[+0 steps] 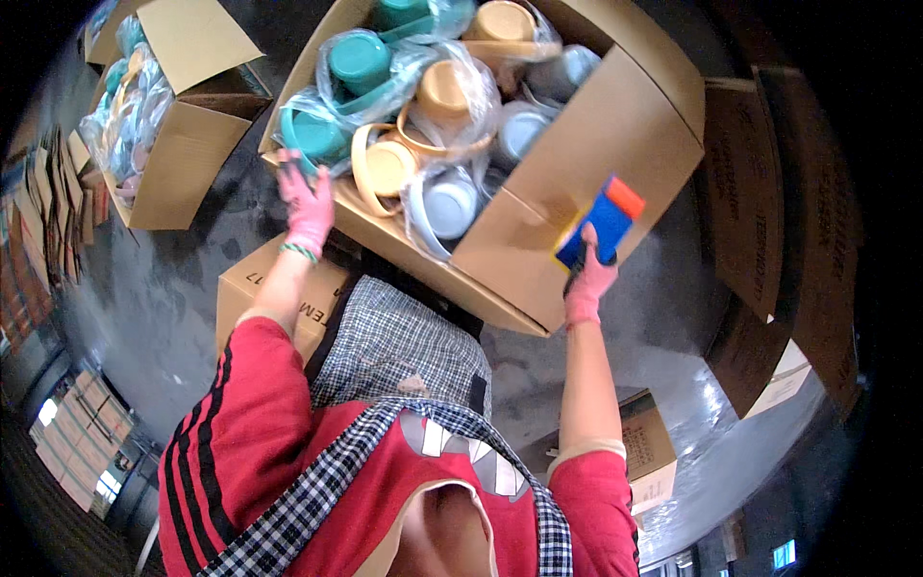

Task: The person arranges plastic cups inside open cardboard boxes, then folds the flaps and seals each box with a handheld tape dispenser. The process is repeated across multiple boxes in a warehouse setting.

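A large open cardboard box (584, 163) stands before me, filled with plastic pail-like containers in clear bags. They are teal, tan and pale blue-grey, several with broad loop handles. At the box's left corner my left hand (308, 210), in a pink glove with dark fingertips, reaches to the rim with fingers apart, beside a teal container (315, 137). Above the box's right flap my right hand (590, 281), also gloved, is closed on a flat blue tool (604, 227) with an orange end and a yellow edge. Its exact kind is unclear.
Another open box (187, 159) of bagged containers stands at the far left, near flattened cardboard (56, 216). A closed carton (255, 288) sits below the big box. Cardboard sheets (745, 192) lie at the right; a small carton (649, 447) is by my right elbow.
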`<state>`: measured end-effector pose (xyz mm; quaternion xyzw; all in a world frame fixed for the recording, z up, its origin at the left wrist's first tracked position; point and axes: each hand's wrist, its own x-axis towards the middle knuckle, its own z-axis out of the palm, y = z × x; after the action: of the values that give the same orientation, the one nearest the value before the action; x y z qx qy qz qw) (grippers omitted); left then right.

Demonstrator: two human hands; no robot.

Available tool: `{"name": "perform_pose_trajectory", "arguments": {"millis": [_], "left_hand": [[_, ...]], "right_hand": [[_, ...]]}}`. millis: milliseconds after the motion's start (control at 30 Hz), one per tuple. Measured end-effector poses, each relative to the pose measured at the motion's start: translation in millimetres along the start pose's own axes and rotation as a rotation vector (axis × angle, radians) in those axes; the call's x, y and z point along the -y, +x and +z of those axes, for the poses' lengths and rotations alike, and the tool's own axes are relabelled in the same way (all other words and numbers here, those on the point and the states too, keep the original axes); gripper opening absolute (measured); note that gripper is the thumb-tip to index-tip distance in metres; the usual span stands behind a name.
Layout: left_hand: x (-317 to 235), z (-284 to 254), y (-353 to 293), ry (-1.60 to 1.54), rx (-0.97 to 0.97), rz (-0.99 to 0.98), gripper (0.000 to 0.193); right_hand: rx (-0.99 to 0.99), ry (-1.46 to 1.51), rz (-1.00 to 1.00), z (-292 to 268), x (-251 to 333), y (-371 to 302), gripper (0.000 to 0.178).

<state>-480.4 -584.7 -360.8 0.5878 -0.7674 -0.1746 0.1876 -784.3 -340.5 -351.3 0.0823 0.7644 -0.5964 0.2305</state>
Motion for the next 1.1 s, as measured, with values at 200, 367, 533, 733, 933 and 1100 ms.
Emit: {"name": "perform_pose_trajectory", "arguments": {"millis": [200,367,533,733,933,1100], "left_hand": [[220,38,113,-0.585,0.259,-0.847,0.06],[156,13,104,-1.412,0.014,-0.888,0.027],[132,3,61,-0.655,0.184,-0.511,0.079],[-2,29,40,-0.218,0.702,-0.085,0.08],[-60,81,34,0.104,0.611,0.072,0.082],[-23,6,91,-0.452,0.765,-0.052,0.067]], "right_hand": [[-0.089,0.145,0.049,5,7,-1,0.035],[-0.15,0.089,0.088,-4,10,7,0.046],[-0.238,0.05,0.142,13,23,4,0.049],[-0.257,0.059,0.132,9,12,7,0.044],[-0.274,0.006,0.114,10,10,11,0.05],[-0.293,0.049,0.068,4,10,2,0.049]]}}
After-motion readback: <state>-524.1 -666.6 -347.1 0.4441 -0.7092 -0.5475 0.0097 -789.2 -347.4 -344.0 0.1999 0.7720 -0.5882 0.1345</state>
